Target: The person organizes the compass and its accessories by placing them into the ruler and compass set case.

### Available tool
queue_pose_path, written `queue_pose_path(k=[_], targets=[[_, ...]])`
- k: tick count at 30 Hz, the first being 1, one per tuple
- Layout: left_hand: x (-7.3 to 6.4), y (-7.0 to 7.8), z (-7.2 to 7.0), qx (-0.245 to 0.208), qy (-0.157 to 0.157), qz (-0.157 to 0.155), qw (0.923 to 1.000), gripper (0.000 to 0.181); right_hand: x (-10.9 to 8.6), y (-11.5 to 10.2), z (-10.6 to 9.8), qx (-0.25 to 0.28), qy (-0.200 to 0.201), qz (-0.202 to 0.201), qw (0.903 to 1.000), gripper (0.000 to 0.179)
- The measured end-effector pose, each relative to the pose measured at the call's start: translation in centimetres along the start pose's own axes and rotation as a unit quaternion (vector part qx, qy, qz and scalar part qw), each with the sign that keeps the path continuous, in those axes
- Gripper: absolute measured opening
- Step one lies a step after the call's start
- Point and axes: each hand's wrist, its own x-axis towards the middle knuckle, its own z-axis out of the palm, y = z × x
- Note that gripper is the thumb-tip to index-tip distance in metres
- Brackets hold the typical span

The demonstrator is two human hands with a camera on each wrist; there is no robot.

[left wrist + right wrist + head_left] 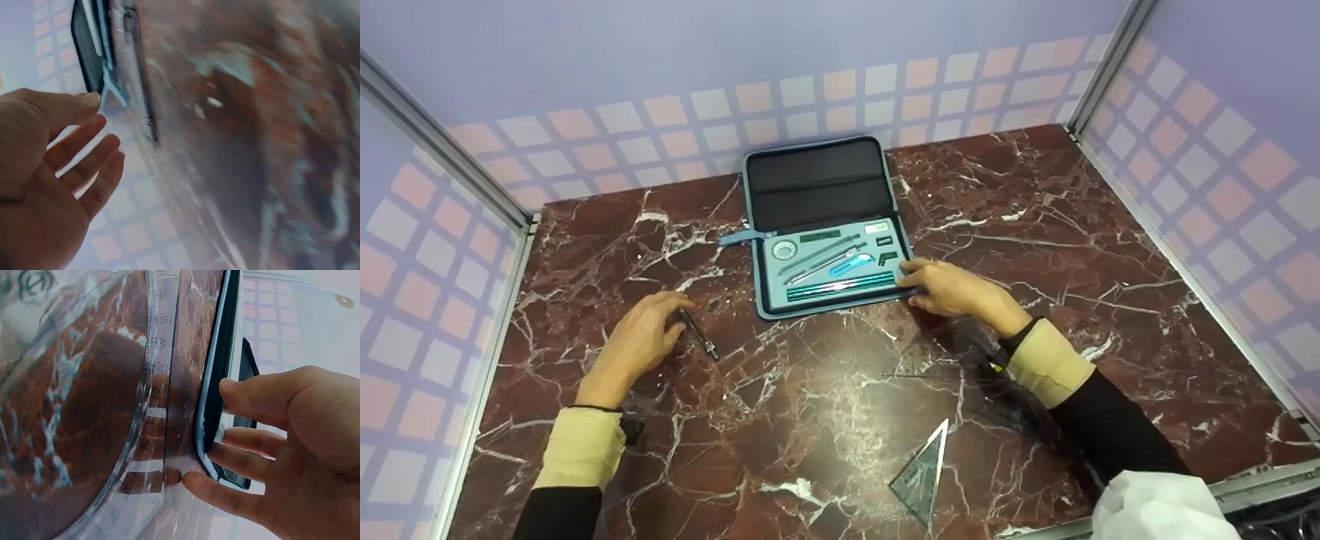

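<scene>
A blue zip case [814, 311] lies unfolded at the back of the table. Its pale tray holds green-striped pencils [840, 286], a silver compass [825, 266], a blue cutter-like piece [853, 264] and a round dial-like piece [784, 250]. My right hand [952, 289] rests on the case's front right corner; its fairly straight fingers and thumb touch the edge in the right wrist view. My left hand [641, 337] is beside a slim dark pen-like tool [701, 337] lying on the table. A gap shows between that hand's fingers and the tool in the left wrist view.
A clear triangular set square [919, 480] lies near the front. Transparent pieces lie below my right forearm, among them a curved one with a scale [145, 371]. A white bundle [1159, 506] sits at the front right. Patterned walls enclose the marbled table [810, 450].
</scene>
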Motion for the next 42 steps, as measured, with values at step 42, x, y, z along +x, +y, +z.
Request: queue_pose_path(k=[42], targets=[[1.2, 0.4, 1.8, 0.126, -0.031, 0.125, 0.9836, 0.016, 0.1, 0.1, 0.1, 0.002, 0.005, 0.008, 1.0, 0.04]])
